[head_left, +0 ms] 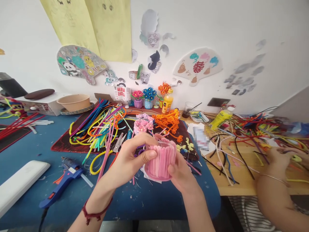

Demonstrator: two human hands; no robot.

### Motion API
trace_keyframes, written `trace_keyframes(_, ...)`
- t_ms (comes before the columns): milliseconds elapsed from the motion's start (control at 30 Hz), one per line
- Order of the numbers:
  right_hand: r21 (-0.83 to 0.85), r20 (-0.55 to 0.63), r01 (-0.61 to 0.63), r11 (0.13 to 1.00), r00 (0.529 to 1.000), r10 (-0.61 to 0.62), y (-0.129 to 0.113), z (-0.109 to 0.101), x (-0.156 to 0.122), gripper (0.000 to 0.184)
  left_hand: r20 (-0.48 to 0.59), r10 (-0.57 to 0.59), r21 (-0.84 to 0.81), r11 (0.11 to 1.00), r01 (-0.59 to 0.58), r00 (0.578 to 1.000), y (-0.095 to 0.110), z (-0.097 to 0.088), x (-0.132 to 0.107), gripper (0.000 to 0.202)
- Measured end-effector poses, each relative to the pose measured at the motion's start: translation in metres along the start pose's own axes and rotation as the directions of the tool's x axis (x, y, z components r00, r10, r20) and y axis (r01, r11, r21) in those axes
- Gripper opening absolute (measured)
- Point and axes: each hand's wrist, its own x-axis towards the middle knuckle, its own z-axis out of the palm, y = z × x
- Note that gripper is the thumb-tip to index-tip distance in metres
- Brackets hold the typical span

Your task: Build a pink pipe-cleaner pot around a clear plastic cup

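Note:
Both my hands hold a small pink pot made of upright pipe cleaners (pixel 162 162) above the front of the blue table. My left hand (pixel 131 158) pinches its upper rim between thumb and fingers. Around its right side curls my right hand (pixel 181 172), the thumb pressed on the lower wall. The pot's far side is hidden. Just behind it lie pink pipe-cleaner flowers (pixel 143 125). Scissors with yellow handles (pixel 108 154) rest left of my left hand.
A blue glue gun (pixel 69 177) and a white box-like object (pixel 21 183) lie at left. Bundles of coloured pipe cleaners (pixel 101 125) cover the dark mat. Small flower pots (pixel 148 100) and a juice bottle (pixel 167 102) stand behind. At right, another person's hands (pixel 278 161) work over the wooden table.

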Motion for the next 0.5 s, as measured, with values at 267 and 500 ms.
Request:
trace_keyframes(267,-0.112,-0.309,0.337,0.935,0.882,-0.355,-0.001,0.015,-0.011,0.084,-0.013,0.493,0.761,0.569,-0.312,0.870,0.033,0.012,-0.033,0.011)
trace_keyframes(500,-0.157,-0.343,0.397,0.904,0.837,-0.427,-0.009,0.029,-0.017,0.081,0.066,0.542,0.841,0.422,-0.340,0.838,0.037,0.019,-0.048,0.022)
